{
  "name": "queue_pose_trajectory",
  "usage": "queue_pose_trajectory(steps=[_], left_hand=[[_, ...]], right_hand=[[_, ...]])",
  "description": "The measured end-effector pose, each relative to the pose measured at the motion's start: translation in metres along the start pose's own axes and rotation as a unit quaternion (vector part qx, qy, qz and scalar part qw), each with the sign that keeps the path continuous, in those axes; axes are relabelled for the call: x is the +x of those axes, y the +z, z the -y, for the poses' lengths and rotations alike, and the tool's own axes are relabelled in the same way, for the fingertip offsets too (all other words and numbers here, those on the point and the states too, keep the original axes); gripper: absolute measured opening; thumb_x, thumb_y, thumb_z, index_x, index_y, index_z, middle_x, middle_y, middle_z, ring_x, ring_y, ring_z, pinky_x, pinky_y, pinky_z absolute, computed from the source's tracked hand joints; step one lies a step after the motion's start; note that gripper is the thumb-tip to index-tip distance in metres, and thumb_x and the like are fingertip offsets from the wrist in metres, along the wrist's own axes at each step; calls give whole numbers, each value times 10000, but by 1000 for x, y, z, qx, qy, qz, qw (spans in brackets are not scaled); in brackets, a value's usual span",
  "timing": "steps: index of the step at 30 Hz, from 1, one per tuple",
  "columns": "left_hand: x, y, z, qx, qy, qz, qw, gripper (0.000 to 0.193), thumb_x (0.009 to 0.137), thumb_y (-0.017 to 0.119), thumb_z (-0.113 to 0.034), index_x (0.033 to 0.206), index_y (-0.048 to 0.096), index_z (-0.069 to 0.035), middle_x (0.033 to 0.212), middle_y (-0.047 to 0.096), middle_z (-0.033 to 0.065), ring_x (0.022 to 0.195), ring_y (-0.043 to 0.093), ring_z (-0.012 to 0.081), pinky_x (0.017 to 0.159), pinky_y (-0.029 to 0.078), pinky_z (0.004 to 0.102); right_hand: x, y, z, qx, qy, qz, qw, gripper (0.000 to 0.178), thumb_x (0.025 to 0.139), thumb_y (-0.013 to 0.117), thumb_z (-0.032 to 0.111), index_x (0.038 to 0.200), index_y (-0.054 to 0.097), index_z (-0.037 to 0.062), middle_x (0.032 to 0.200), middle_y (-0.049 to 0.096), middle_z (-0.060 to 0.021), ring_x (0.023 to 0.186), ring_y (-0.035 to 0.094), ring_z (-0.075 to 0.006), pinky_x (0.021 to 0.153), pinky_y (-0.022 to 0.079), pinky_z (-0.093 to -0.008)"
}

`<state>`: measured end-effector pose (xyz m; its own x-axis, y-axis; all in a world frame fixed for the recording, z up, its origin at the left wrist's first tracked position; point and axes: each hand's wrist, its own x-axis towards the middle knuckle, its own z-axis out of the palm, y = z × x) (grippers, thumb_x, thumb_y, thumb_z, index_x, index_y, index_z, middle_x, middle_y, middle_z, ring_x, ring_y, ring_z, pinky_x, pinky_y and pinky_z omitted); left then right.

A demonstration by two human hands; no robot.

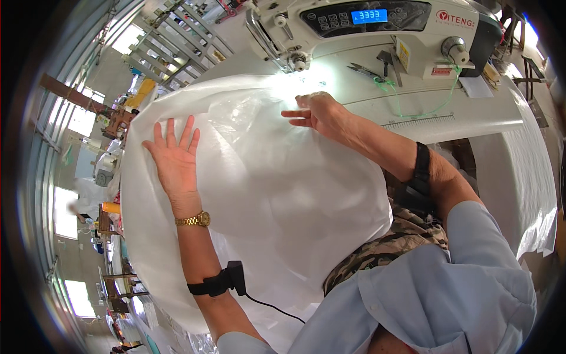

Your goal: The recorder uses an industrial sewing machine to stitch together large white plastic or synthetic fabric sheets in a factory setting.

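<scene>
A large white translucent plastic sheet [277, 194] spreads over the sewing table and down across my lap. My left hand [174, 156] is over its left part, palm up and fingers spread, with nothing in it. Whether it touches the sheet, I cannot tell. My right hand [318, 112] is at the sheet's far edge, just below the sewing machine's needle area; its fingers stretch leftward, apart, and no held thing shows. The sewing machine [377, 38] has a lit blue display. Its bright lamp washes out the needle and the sheet under it.
Right of the needle, dark thread snips [367, 72] and a small black-headed tool [385, 59] lie on the machine bed, with a loose green thread [433, 112]. A printed ruler [418, 120] runs along the table's front. More white sheeting [513, 183] hangs at the right. Metal racks [177, 44] stand behind.
</scene>
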<state>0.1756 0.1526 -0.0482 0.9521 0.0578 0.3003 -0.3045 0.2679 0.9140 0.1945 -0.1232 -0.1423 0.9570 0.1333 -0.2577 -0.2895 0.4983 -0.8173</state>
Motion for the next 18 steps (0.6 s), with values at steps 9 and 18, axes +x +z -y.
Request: queue_pose_trajectory(steps=[9,18], left_hand=[[-28,24,-9,152,34,-43,987,598,1035,440,-333,1447,275,69,1452,380,245,1299,471,390,1075,407,431],[-61,7,-3,540,6,191,820,404,950,588,-376,1079,674,-3,1166,658,127,1142,586,244,1042,385,436]], right_hand=[[45,10,-22,195,-2,99,976,281,995,546,246,1164,574,23,955,601,-78,708,607,-123,625,526,-276],[-101,-1,-62,-134,-11,415,900,434,900,709,260,1248,568,43,1239,594,-103,1146,564,-173,992,439,-320]])
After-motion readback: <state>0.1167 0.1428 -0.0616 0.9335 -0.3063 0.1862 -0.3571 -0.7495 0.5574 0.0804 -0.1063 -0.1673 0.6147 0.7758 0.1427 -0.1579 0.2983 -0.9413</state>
